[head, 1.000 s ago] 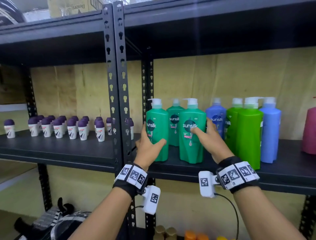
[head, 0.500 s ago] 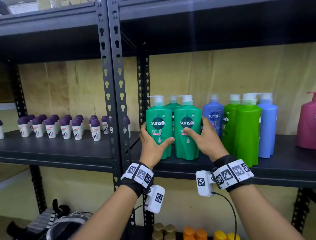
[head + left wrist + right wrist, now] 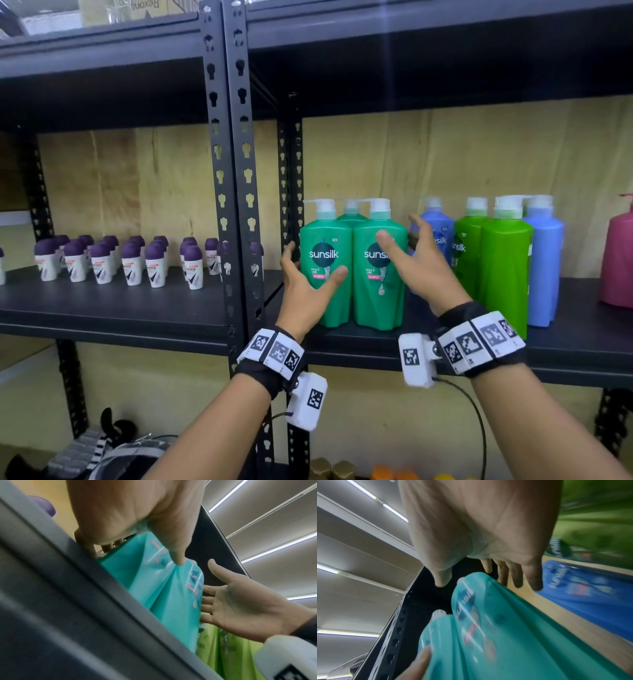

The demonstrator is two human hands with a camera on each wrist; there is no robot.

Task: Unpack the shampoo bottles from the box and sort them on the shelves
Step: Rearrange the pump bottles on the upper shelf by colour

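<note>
Two teal-green Sunsilk pump bottles stand upright side by side at the front of the shelf (image 3: pixel 582 339), the left bottle (image 3: pixel 325 301) touching the right bottle (image 3: pixel 380 301). A third green bottle (image 3: pixel 351 210) stands behind them. My left hand (image 3: pixel 315 260) holds the left bottle, its thumb (image 3: pixel 178 561) on the front and the fingers curled round the left side. My right hand (image 3: pixel 397 228) hovers open at the right bottle's upper right, fingers (image 3: pixel 518 577) straight and spread, holding nothing. The box is not in view.
Right of the green bottles stand blue bottles (image 3: pixel 544 260), lime-green bottles (image 3: pixel 503 267) and a pink one (image 3: pixel 618 253). Several purple-capped roll-ons (image 3: pixel 130 260) fill the left bay past the black uprights (image 3: pixel 233 171). A bag (image 3: pixel 102 455) lies on the floor.
The two front green bottles were pushed together, labels forward. My right hand has let go of the right bottle and opened beside it. The left hand stays on the left bottle.
</note>
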